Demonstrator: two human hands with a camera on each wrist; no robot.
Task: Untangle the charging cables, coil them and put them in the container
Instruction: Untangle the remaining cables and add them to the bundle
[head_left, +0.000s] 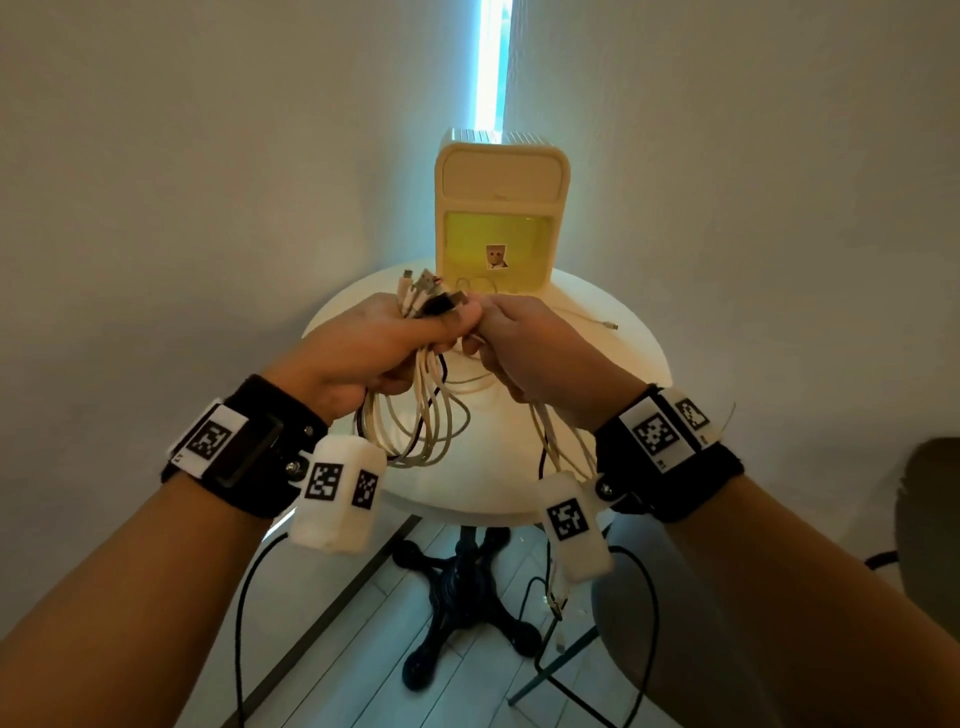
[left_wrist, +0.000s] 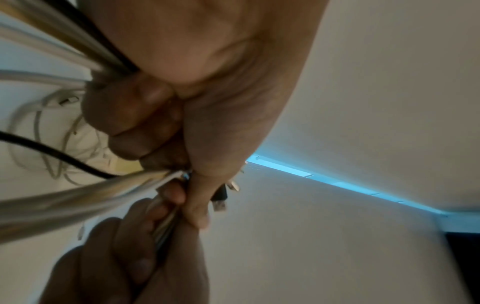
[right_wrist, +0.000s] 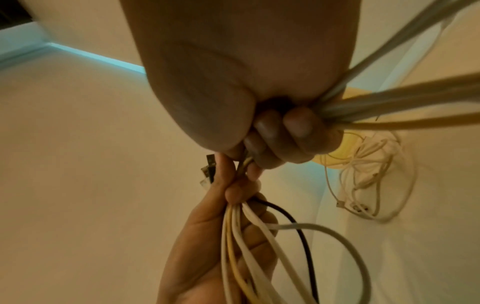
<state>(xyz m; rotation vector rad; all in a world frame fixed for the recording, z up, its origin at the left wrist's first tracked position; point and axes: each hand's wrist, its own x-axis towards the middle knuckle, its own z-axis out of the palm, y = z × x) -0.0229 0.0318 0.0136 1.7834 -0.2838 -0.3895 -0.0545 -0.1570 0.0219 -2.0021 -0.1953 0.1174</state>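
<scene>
Cables (head_left: 423, 415) bunched above round table (head_left: 639, 358), left hand (head_left: 363, 348) fingers clenched on them, right hand (head_left: 524, 343) likewise, container (head_left: 501, 171) behind.

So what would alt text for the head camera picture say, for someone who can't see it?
Two hands hold a bundle of cables over a round white table: the left hand grips the plug ends, the right hand grips the cords beside it. Loops hang below; a yellow container stands behind, with one cable lying on the table.

A round white worktop (head_left: 613, 374) is standing mid-frame on a black pedestal base (head_left: 457, 587); a blue light strip (head_left: 491, 62) is glowing above.
</scene>
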